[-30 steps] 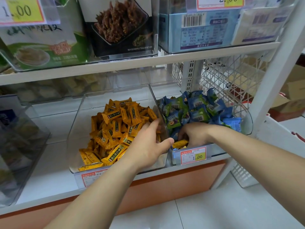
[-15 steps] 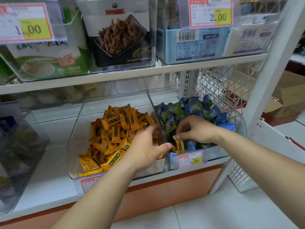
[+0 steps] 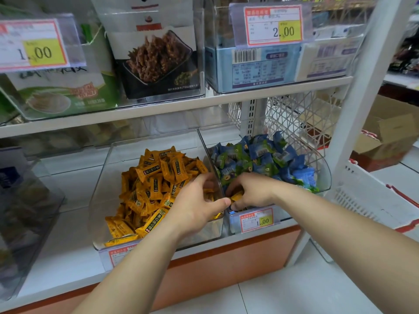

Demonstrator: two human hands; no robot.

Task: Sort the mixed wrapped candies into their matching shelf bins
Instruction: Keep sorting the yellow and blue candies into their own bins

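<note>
The right hand (image 3: 254,192) pinches a stray orange candy (image 3: 237,197) at the front of the blue-candy bin (image 3: 326,177). Just beside it, the left hand (image 3: 197,207) grips the near wall of the orange-candy bin (image 3: 104,189).

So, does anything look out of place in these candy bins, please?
Yes: an orange-wrapped candy lies at the front of the clear plastic right bin, among the blue-wrapped candies, held by the right hand. It belongs with the orange pile in the left bin.
</note>
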